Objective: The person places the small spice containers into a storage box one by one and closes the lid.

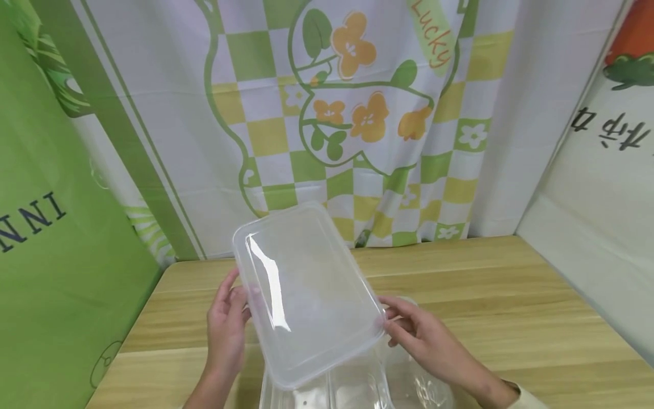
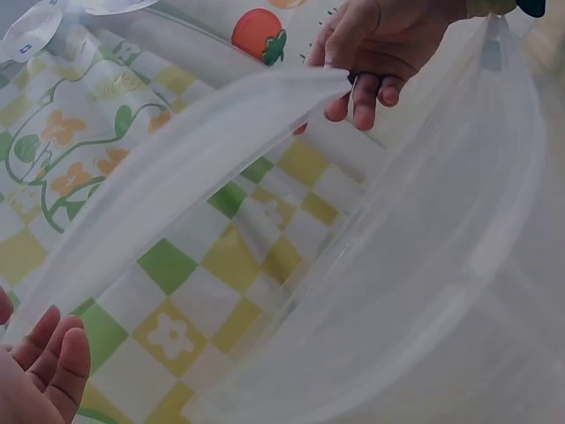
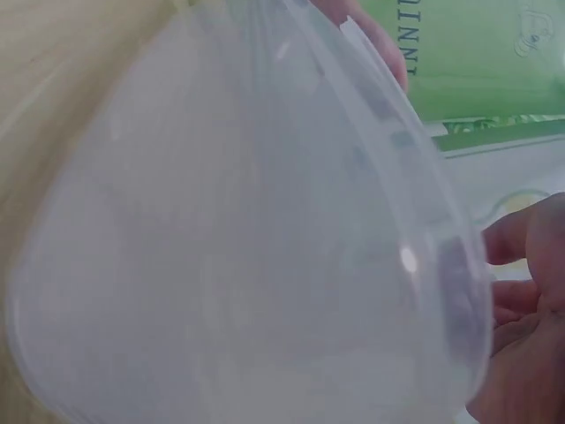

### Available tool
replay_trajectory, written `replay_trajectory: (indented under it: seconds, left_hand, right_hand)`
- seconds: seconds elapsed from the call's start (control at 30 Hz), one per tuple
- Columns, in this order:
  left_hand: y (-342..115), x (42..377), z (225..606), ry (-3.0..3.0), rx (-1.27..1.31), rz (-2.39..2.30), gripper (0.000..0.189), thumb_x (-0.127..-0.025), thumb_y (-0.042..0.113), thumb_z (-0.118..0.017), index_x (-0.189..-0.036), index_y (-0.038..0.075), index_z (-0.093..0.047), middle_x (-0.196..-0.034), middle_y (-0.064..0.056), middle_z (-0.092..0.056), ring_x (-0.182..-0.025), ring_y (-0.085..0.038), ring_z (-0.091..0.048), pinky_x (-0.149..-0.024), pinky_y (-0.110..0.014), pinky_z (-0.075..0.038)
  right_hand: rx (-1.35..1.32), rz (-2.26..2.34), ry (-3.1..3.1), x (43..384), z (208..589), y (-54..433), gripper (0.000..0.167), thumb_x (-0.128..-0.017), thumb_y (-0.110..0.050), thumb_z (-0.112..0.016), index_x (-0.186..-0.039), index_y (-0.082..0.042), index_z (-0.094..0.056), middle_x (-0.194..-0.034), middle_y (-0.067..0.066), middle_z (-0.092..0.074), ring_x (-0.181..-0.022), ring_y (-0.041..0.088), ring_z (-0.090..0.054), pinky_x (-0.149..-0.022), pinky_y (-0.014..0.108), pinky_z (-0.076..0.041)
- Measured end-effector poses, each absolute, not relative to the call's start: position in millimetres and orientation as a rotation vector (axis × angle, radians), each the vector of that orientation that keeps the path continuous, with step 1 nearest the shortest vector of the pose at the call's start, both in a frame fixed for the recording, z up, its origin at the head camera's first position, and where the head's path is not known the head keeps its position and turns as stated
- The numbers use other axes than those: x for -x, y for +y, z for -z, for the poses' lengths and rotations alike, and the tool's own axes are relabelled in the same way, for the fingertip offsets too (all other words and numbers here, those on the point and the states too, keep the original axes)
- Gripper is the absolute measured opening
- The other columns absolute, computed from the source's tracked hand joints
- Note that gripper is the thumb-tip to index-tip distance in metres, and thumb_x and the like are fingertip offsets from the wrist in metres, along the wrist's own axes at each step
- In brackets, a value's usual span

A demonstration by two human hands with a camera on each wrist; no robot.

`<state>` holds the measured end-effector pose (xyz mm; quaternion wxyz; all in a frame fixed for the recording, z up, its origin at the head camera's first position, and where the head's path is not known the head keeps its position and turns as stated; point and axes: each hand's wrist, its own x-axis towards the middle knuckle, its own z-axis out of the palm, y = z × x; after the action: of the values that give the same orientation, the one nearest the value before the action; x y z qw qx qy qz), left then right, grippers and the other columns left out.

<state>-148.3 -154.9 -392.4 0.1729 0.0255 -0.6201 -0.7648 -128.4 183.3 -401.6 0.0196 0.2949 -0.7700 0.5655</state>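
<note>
Both hands hold up a translucent rectangular plastic lid [image 1: 311, 295] with rounded corners, tilted above the table. My left hand [image 1: 225, 329] grips its left edge, and my right hand [image 1: 429, 341] pinches its lower right corner between thumb and fingers. Seen from the left wrist, the lid [image 2: 177, 159] is nearly edge-on, with the right hand [image 2: 380, 53] at its far end. The lid [image 3: 247, 230] fills much of the right wrist view. Beneath it, partly hidden, stands a clear plastic container [image 1: 357, 386] with a divider line.
A rounded clear plastic container [image 1: 421, 380] sits to the right, partly behind the right hand and forearm. The wooden table [image 1: 511, 307] ends at a patterned curtain [image 1: 347, 130] at the back. A green cloth [image 1: 66, 272] hangs left, a pale one [image 1: 598, 227] right.
</note>
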Motion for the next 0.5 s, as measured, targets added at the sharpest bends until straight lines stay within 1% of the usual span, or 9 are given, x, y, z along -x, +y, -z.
replay_trajectory:
  seconds: [0.17, 0.3, 0.4, 0.5]
  left_hand:
    - [-161, 151, 391, -1.794, -0.082, 2.164, 0.047, -0.106, 0.004, -0.053, -0.152, 0.009, -0.047, -0.094, -0.005, -0.072, -0.079, -0.015, -0.067, -0.069, -0.025, -0.058]
    - [-166, 152, 392, -1.787, -0.086, 2.191, 0.045, -0.107, 0.007, -0.051, -0.152, 0.004, -0.045, -0.088, -0.003, -0.072, -0.070, -0.012, -0.065, -0.064, -0.022, -0.056]
    - [-169, 154, 395, -1.759, -0.050, 2.227, 0.039, -0.110, 0.011, -0.049, -0.146, -0.003, -0.047, -0.086, -0.003, -0.069, -0.064, -0.011, -0.062, -0.060, -0.021, -0.054]
    - [-172, 154, 398, -1.729, 0.000, 2.270, 0.034, -0.111, 0.016, -0.048, -0.137, -0.006, -0.052, -0.087, -0.004, -0.066, -0.064, -0.011, -0.063, -0.058, -0.021, -0.054]
  right_hand:
    - [-0.903, -1.815, -2.346, 136, 398, 191, 0.038, -0.105, 0.000, -0.055, -0.142, 0.010, -0.051, -0.104, 0.018, -0.065, -0.072, 0.023, -0.070, -0.066, 0.035, -0.061]
    - [-0.901, -1.862, -2.294, 143, 395, 199, 0.036, -0.106, 0.003, -0.051, -0.141, 0.012, -0.051, -0.108, 0.026, -0.064, -0.074, 0.021, -0.071, -0.065, 0.036, -0.061]
    - [-0.868, -1.883, -2.268, 148, 394, 206, 0.034, -0.107, 0.003, -0.049, -0.139, 0.011, -0.053, -0.115, 0.028, -0.065, -0.076, 0.021, -0.071, -0.066, 0.036, -0.061]
    - [-0.793, -1.913, -2.271, 151, 393, 212, 0.033, -0.108, -0.001, -0.049, -0.139, 0.010, -0.054, -0.116, 0.025, -0.067, -0.076, 0.021, -0.070, -0.068, 0.035, -0.061]
